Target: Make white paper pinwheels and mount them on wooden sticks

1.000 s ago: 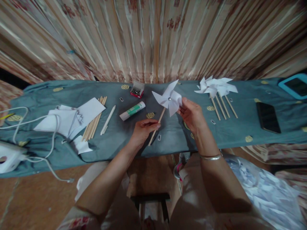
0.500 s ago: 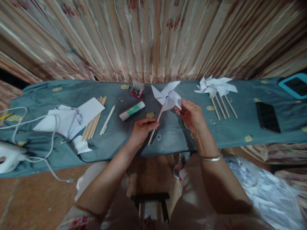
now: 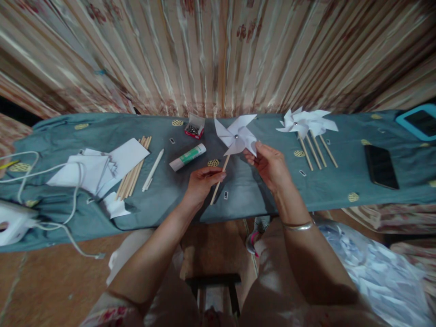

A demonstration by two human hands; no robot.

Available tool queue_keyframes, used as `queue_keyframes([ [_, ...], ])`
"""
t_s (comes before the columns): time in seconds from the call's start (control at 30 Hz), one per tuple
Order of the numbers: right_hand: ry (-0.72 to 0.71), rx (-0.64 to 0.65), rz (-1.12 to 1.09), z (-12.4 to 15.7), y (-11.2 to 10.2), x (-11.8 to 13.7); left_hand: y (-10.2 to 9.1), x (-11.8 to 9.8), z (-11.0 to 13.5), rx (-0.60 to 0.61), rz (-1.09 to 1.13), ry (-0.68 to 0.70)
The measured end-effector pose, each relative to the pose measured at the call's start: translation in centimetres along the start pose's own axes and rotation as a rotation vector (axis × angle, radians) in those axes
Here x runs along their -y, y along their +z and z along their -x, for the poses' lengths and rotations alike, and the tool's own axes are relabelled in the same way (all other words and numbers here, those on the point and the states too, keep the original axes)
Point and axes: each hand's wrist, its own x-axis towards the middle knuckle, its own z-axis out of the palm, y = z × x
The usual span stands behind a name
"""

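A white paper pinwheel (image 3: 236,135) with a silver pin at its centre is held over the middle of the table. My left hand (image 3: 204,182) is closed round its wooden stick (image 3: 218,186), below the paper blades. At the lower right blade, my right hand (image 3: 269,164) pinches the paper edge between thumb and fingers. Left of the pinwheel lie a glue stick (image 3: 188,157) and an opened red-and-white box (image 3: 195,126) of small metal pins. Several finished pinwheels (image 3: 308,122) lie together to the right, their sticks pointing toward me.
Wooden sticks (image 3: 134,175), white paper sheets (image 3: 90,170) and a white pen (image 3: 153,170) lie on the left. A white device with cables (image 3: 15,222) sits at the left edge. To the right are a black phone (image 3: 380,166) and a blue-framed device (image 3: 418,122).
The pinwheel's blades have turned slightly on the stick. My right hand has shifted a little to the left with the blade; my left hand stays in place.
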Motion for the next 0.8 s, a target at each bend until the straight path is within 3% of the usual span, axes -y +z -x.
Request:
queue_keyframes([
  [0.8,0.038,-0.03,-0.023,0.0,-0.03,-0.34,0.13,-0.05,-0.19,-0.013,0.044,-0.01],
])
